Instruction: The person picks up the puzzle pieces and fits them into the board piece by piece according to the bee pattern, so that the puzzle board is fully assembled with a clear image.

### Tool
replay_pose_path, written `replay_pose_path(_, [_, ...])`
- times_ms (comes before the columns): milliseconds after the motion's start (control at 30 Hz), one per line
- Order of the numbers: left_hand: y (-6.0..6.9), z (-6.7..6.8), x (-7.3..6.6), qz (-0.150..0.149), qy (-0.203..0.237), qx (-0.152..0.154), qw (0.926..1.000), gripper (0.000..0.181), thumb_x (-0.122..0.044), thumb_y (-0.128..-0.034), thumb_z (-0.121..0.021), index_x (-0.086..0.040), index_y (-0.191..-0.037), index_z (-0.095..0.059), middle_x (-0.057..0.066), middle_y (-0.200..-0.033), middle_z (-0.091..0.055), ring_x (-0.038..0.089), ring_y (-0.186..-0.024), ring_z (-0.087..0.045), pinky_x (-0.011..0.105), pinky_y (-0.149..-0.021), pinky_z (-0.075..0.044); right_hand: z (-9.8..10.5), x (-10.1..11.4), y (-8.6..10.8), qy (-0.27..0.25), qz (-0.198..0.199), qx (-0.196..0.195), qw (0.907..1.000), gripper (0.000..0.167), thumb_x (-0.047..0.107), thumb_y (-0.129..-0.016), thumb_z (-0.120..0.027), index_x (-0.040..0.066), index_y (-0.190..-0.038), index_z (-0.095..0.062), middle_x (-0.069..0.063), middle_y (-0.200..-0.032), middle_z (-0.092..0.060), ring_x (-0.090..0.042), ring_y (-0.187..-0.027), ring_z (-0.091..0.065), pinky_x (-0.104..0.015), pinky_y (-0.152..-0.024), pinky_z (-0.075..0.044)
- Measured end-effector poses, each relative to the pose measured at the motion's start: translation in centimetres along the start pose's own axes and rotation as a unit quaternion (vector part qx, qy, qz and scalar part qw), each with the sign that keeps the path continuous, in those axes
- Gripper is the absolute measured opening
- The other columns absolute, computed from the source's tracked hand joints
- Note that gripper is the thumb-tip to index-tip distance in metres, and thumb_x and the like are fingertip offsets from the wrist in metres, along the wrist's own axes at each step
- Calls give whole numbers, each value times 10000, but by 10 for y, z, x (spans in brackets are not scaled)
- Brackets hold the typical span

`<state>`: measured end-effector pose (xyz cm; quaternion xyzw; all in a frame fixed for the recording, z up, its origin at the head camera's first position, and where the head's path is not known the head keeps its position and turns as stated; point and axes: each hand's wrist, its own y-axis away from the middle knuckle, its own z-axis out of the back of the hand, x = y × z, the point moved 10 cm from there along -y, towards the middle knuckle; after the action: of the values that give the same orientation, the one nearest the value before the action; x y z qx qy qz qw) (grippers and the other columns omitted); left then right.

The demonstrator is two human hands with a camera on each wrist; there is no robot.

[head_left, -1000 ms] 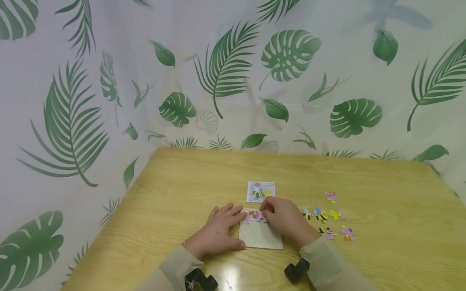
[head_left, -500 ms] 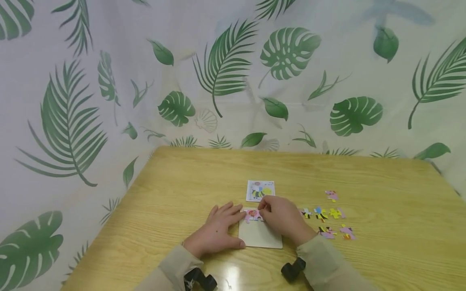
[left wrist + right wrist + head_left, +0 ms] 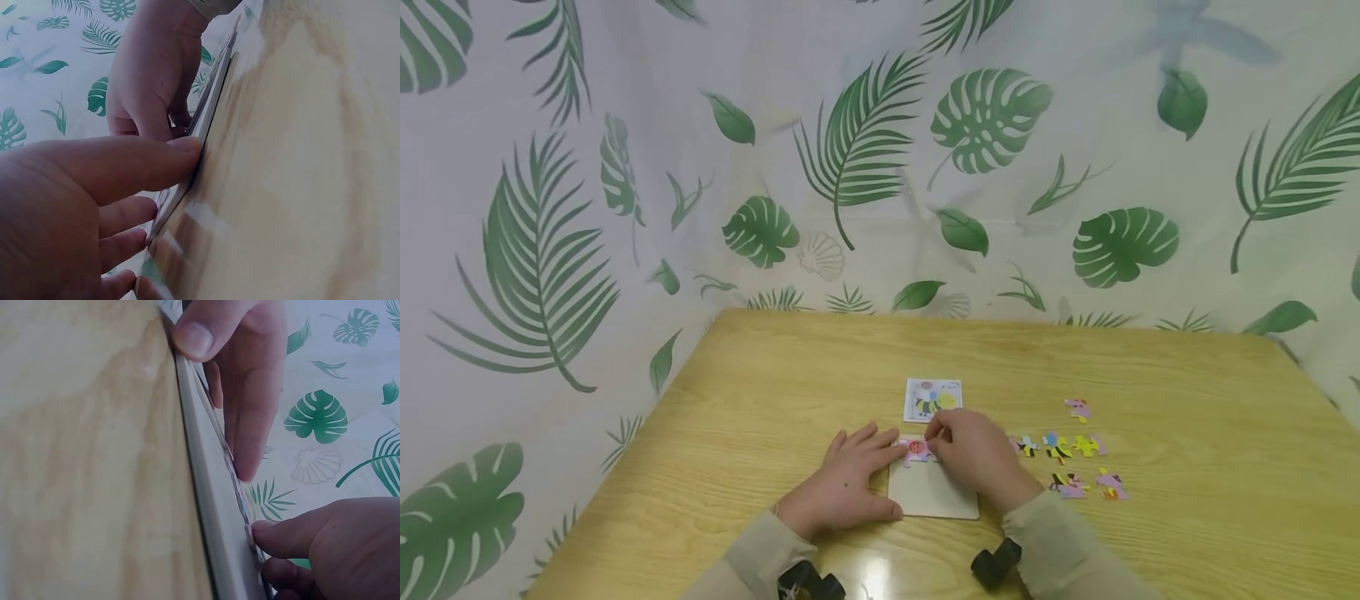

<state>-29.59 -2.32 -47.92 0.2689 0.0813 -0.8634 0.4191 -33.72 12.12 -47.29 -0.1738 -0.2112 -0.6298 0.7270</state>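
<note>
A yellowish, wood-grained worktop (image 3: 760, 375) spreads below, with a patch of glare near its front. Behind it and to its left hangs a pale cloth (image 3: 880, 200) printed with green leaves (and a few faint shells). On the worktop lies a white board (image 3: 932, 497) with pink puzzle pieces (image 3: 915, 451) along its far side; a picture card (image 3: 931, 402) lies just beyond, loose pieces (image 3: 1084, 446) to the right. The left hand (image 3: 852, 483) rests at the board's left edge, fingers spread; the right hand's (image 3: 976, 454) curled fingers pinch one of the pink puzzle pieces, mostly hidden.
</note>
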Motion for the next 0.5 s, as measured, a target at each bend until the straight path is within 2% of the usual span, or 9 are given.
replay_pose_path(300, [-5,1,-10,-188,-628,22,9978,834,-413,-814,-741,-275,-1568,-412,51,-1608,-320,351,-1495,-191,655,-1164,-75,4,3,2,-43,190,-92,9998,136,190,-910,-766,232,-816,-678,59,-737,-567,-146,-663,-521,-315,-585,-431])
replay_pose_path(500, [-7,-2,-12,-204,-763,123,9968,849,-404,-808,-712,-287,-1581,-379,54,-1599,-300,349,-1487,-183,647,-1166,-88,4,2,2,-27,204,-66,9998,122,198,-911,-766,232,-823,-689,63,-733,-564,-142,-662,-520,-311,-593,-432])
